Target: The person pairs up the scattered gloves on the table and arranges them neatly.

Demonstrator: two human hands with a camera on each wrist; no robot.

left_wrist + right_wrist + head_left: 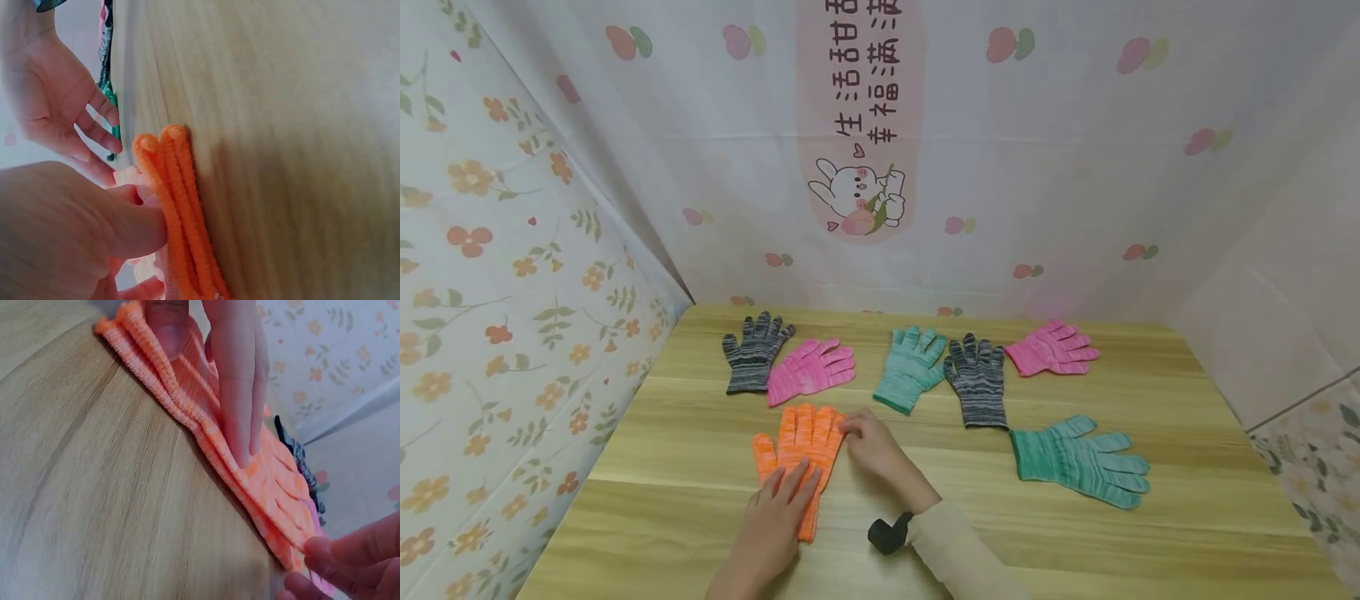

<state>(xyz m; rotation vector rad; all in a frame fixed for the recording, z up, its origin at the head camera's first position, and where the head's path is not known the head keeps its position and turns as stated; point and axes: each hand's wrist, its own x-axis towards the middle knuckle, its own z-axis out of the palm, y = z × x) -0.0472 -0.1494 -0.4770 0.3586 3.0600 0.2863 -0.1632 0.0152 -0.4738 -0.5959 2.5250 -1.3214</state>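
Observation:
An orange knit glove lies left of centre on the table, its fingers toward the back. At the cuff, two orange layers show one over the other in the left wrist view. My left hand rests on the palm and cuff; its straight fingers press the fabric, thumb by the cuff edge. With thumb and forefinger, my right hand pinches the outermost right fingertip of the glove. The right wrist view shows this pinch at the far end of the orange edge.
Behind lie a dark grey glove, a pink glove, a green glove and a second grey glove. To the right are another pink glove and another green one. Printed curtains hang behind the wooden table.

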